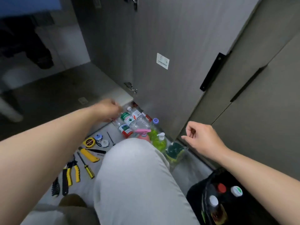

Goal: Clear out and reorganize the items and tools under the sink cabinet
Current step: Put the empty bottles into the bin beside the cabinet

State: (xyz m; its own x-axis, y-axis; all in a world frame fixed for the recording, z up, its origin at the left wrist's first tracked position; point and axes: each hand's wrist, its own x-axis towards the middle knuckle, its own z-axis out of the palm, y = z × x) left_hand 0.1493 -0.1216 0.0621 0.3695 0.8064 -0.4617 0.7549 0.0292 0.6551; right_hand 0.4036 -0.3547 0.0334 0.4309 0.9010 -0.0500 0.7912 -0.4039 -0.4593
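Left hand (108,112): reaching out low over the floor (188,172) to a cluster of plastic bottles (129,121) at the foot of the cabinet door (162,38). It is blurring, so I cannot tell whether its fingers are gripping anything.
Right hand (201,137): hovering near the door's lower corner, fingers hanging loosely curled and holding nothing.
Cleaning things: a pink spray bottle (142,135), a green pump bottle (159,141) and a pack of sponges (175,151) are sitting in a row on the floor, beside the person's knee (134,168).
Tools: a tape measure (89,142), utility knife (89,154), screwdriver (86,165) and pliers (71,172) are lying side by side on the floor, left of the knee.
Black bag (194,197): sitting under the right forearm, with capped bottles (220,188) standing inside.
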